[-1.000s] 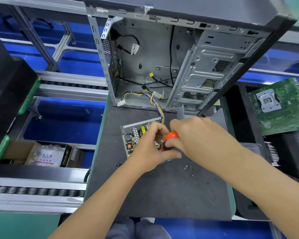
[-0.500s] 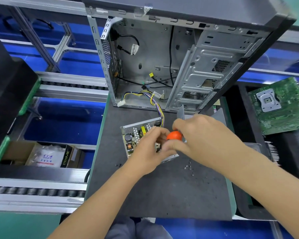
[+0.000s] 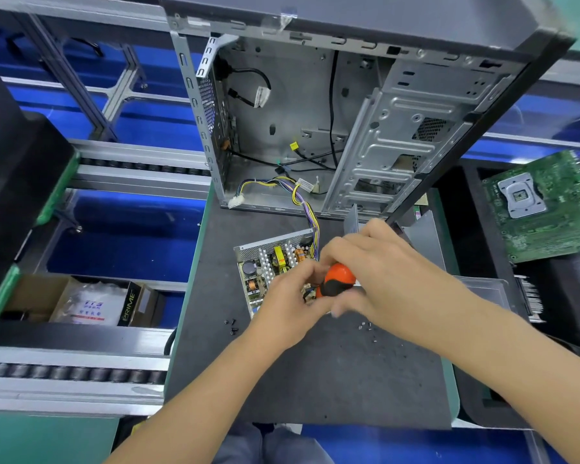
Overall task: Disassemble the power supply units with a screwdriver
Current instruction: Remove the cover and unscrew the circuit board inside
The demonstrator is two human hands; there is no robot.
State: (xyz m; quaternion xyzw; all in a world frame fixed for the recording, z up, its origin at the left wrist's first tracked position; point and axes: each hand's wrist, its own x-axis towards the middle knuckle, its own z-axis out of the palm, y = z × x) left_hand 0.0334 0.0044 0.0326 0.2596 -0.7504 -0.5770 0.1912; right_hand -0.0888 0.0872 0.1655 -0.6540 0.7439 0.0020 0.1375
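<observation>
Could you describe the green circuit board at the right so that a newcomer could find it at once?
Start from the big open computer case standing at the back of the dark work mat. Look right of it, past the mat's edge, to the black tray. The green circuit board lies there, tilted, with a square silver socket frame near its middle, unlike the open power supply on the mat.

left hand (image 3: 290, 298): fingers curled, grip unclear; right hand (image 3: 379, 272): fingers curled | forearms converging

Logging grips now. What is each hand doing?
Left hand: fingers curled at the power supply; its hold cannot be told.
Right hand: grips the screwdriver.
</observation>
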